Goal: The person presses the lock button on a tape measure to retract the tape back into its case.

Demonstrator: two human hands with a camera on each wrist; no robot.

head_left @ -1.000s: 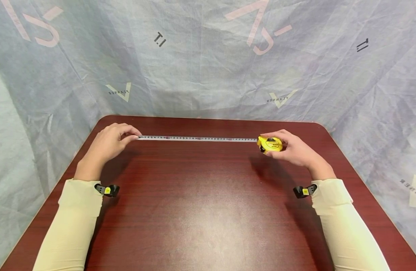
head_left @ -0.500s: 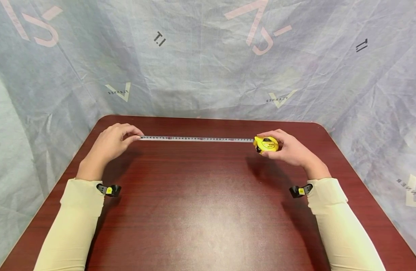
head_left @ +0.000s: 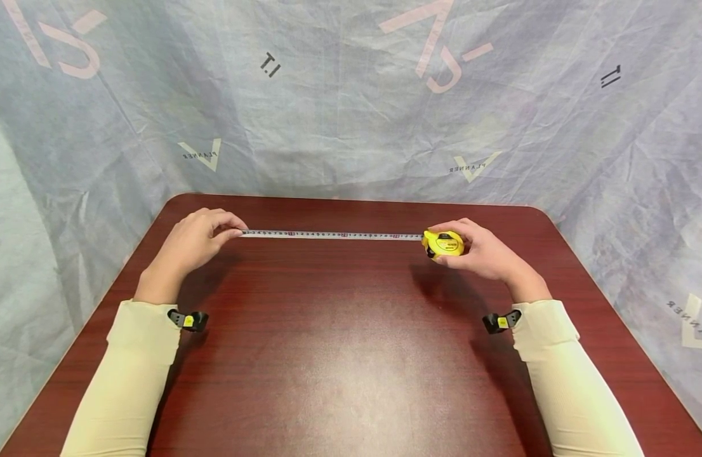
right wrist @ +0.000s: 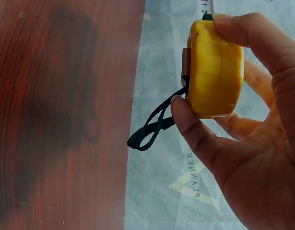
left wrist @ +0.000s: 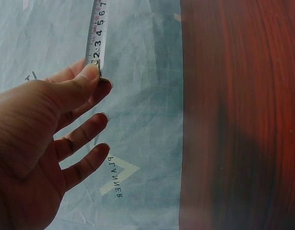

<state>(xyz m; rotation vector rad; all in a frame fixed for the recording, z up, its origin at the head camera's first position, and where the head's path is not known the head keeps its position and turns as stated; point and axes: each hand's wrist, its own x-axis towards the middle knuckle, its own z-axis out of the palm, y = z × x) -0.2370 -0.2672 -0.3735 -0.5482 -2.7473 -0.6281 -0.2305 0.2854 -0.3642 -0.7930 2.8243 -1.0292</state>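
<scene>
Over the last second the 2 hands have drawn a little closer together: the left has shifted rightward and the right leftward. The flat white steel tape blade with black and red markings (head_left: 328,234) now shows a shorter stretch between them. I take that to mean the blade is sliding back into its rounded yellow plastic case (head_left: 445,244), though a good length is still out.

The left hand (head_left: 193,238) pinches the blade's free end between thumb and finger, its other fingers spread loosely, as the left wrist view shows. The right hand (head_left: 485,251) grips the case, thumb on the near edge and fingers on the far one, with a black cord loop (right wrist: 157,122) hanging off it.

Both forearms, in pale cream sleeves (head_left: 122,374), reach forward with wrists bent inward. Blade and case run level across the far part of the glossy reddish-brown wooden table (head_left: 328,317), apparently held above its surface, judging by the case's separate shadow.
</scene>
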